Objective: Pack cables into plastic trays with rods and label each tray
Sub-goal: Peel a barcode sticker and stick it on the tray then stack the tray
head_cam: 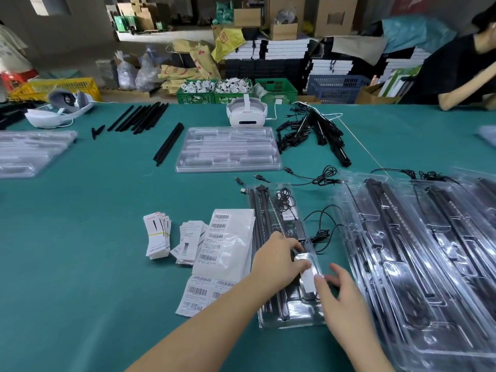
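Note:
A clear plastic tray (271,322) lies in front of me on the green table, holding black rods (261,210) and a coiled black cable (285,200). A white label (308,277) lies on its lid. My left hand (276,260) rests on the tray with its fingertips pressing the label's upper end. My right hand (339,294) touches the label's lower right side with a fingertip, the other fingers spread. Barcode label sheets (228,237) lie just left of the tray.
Packed trays (418,251) overlap on the right. An empty tray stack (228,149) sits in the middle, loose black rods (142,116) and a cable bundle (314,132) beyond. Card bundles (158,237) lie left. Two white headsets (247,114) rest at the far edge. A person (456,68) leans at right.

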Tool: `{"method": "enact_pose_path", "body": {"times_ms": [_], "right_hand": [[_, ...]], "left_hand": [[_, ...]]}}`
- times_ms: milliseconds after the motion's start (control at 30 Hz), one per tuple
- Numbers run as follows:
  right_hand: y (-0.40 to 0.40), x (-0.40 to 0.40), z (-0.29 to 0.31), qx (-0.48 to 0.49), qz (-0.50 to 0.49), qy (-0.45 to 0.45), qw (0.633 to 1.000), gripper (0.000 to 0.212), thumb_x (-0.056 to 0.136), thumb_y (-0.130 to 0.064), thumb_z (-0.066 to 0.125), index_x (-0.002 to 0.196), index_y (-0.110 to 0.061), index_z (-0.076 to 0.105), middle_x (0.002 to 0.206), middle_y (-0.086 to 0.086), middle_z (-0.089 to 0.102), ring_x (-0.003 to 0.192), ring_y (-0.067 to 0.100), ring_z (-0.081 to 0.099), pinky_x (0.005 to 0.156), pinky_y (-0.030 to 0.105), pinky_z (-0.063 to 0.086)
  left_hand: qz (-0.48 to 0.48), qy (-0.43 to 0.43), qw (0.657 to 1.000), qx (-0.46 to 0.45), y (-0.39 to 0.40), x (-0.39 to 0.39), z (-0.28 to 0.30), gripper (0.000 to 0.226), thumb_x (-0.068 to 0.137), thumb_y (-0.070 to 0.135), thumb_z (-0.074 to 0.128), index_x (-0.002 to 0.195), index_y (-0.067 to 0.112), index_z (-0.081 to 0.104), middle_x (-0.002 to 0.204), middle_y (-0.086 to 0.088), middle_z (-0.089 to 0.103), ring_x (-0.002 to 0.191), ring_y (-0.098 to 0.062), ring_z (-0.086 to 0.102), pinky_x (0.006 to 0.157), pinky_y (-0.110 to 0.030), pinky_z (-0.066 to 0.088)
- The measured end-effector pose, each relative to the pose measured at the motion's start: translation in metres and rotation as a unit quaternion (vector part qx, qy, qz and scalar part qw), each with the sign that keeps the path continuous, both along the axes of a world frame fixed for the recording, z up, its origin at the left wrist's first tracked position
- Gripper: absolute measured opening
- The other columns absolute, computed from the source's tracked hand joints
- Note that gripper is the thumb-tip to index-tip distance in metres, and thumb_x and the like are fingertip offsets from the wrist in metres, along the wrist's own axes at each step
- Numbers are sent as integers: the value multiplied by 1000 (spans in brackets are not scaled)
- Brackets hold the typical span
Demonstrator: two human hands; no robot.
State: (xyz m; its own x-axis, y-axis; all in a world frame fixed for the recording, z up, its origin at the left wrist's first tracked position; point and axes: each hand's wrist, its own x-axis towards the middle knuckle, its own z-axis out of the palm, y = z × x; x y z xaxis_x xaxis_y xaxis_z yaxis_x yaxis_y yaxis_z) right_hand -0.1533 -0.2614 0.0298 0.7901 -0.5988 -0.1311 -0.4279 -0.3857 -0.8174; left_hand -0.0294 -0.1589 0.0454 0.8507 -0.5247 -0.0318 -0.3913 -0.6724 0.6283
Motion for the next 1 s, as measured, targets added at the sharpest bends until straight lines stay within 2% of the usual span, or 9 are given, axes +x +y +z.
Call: {"method": "enact_pose_path", "body": {"times_ms": [233, 367, 500, 600, 667, 767, 833, 900, 1000], "right_hand": [[-4, 16, 24, 365, -29, -30, 930, 35, 87, 1, 68, 122, 1, 64, 105, 21, 72, 92, 33, 71, 85, 45, 57], [9, 21, 57, 449, 32, -73, 890, 38, 77, -12, 71, 115, -6, 69, 100, 17, 75, 79, 27, 74, 64, 39, 57], [38, 23, 79, 310, 80, -127, 939, 25, 90, -40, 61, 112, -35, 72, 105, -16, 73, 91, -4, 68, 80, 24, 50], [58, 20, 91, 252, 151, -165, 942, 26, 93, -50, 50, 101, -45, 74, 108, -18, 66, 86, -10, 65, 62, 5, 46], [63, 19, 91, 201, 209, -173, 941, 25, 99, -40, 50, 100, -41, 75, 113, -16, 67, 104, -5, 62, 79, 3, 43], [57, 27, 75, 38, 133, -183, 973, 24, 93, -41, 61, 116, -40, 67, 127, -24, 58, 122, -5, 50, 105, 22, 38], [48, 36, 64, -35, 54, -127, 990, 59, 85, -55, 64, 139, -40, 45, 139, -23, 42, 128, 0, 42, 109, 31, 34], [40, 46, 57, 116, 21, -65, 991, 89, 79, -61, 68, 152, -35, 25, 144, -15, 39, 130, 10, 43, 109, 39, 36], [31, 59, 43, 397, 68, -64, 913, 78, 77, -46, 76, 142, -14, 49, 128, -5, 64, 116, 22, 63, 95, 44, 54]], "left_hand": [[-12, -9, 999, -44, 16, -10, 15, 50, 94, 58, 52, 135, 30, 49, 121, 6, 38, 94, -15, 58, 91, -33, 49], [35, 15, 998, -50, 26, -3, 47, 55, 95, 68, 35, 130, 28, 49, 121, 1, 50, 101, -17, 59, 93, -38, 49], [81, 159, 971, -157, 41, 8, 85, 60, 81, 79, 43, 102, 24, 52, 89, 5, 69, 72, -19, 73, 62, -37, 60], [80, 260, 939, -211, 62, 21, 100, 30, 93, 42, 63, 96, 12, 61, 72, 1, 72, 58, -18, 71, 52, -30, 57], [80, 246, 949, -178, 78, 29, 104, 17, 95, 17, 55, 86, 4, 61, 65, -4, 65, 51, -16, 64, 49, -25, 51], [78, 237, 952, -179, 98, 36, 98, 19, 93, 6, 46, 87, -5, 60, 84, -25, 68, 72, -34, 70, 63, -35, 52], [54, 272, 932, -232, 109, 37, 91, 26, 100, 7, 45, 105, -10, 63, 105, -27, 71, 96, -39, 71, 90, -52, 52], [46, 276, 924, -261, 117, 34, 82, 28, 106, 11, 43, 113, 3, 69, 110, -20, 73, 100, -35, 70, 86, -43, 55], [55, 314, 894, -314, 119, 29, 71, 27, 107, 13, 43, 122, 12, 65, 116, -26, 68, 101, -38, 68, 79, -38, 49]]}}
